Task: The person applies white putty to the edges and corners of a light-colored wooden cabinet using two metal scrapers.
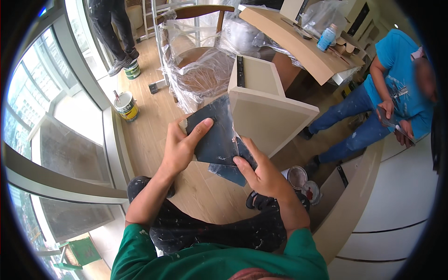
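Note:
My left hand point(183, 142) grips the left side of a dark blue-grey sheet of sandpaper point(214, 137), thumb flat on top. At the sheet's lower right corner, my right hand point(261, 170) pinches it with the thumb over the edge. A pale line, a crease or a tear, runs down the sheet toward my right thumb; I cannot tell which. From beneath the lower edge shows another dark piece point(228, 174); whether it is joined to the sheet is hidden. Just beyond my hands stands a beige drawer point(270, 112) with a black runner on its side.
Paint cans point(126, 106) stand by the window on the left, and open tins point(297, 177) sit near my right foot. A plastic-wrapped chair point(196, 65) is ahead. Beyond, cardboard point(280, 35) carries a blue bottle point(327, 37). A co-worker in blue point(396, 70) holds a dark flat piece at right.

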The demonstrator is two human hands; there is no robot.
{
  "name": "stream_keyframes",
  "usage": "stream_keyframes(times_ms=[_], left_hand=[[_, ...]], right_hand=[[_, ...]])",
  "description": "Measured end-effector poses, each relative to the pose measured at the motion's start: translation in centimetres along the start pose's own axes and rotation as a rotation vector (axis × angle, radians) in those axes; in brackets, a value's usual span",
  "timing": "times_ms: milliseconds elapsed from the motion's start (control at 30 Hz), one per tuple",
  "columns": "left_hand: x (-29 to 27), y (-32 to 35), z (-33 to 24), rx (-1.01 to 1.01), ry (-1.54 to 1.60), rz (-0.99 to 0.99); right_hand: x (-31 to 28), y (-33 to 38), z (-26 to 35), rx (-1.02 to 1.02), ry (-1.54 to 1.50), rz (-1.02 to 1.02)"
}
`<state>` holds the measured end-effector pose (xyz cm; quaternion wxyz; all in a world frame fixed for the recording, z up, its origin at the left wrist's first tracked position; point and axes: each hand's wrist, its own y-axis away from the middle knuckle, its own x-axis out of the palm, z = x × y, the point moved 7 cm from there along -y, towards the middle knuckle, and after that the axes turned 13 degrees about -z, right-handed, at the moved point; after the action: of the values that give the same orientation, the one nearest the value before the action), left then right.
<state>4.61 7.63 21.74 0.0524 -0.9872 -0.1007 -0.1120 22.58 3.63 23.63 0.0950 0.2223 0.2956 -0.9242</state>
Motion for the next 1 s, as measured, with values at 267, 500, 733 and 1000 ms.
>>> stream_keyframes(times_ms=[267,500,733,1000], left_hand=[[-0.9,-2.1,3.1,-0.192,0.504,-0.146],[1.0,-0.8,5.7,-0.286,0.558,-0.145],[0.1,-1.0,5.0,-0.268,0.507,-0.212],[-5.7,-5.0,2.2,-0.240,0.722,-0.146]], right_hand=[[-6.4,0.4,-3.0,0.000,-0.280,-0.725],[-3.7,1.5,-0.3,-0.086,-0.156,-0.638],[-1.6,0.8,-0.1,0.132,-0.180,-0.293],[-1.8,0.2,-6.7,0.611,-1.012,-0.278]])
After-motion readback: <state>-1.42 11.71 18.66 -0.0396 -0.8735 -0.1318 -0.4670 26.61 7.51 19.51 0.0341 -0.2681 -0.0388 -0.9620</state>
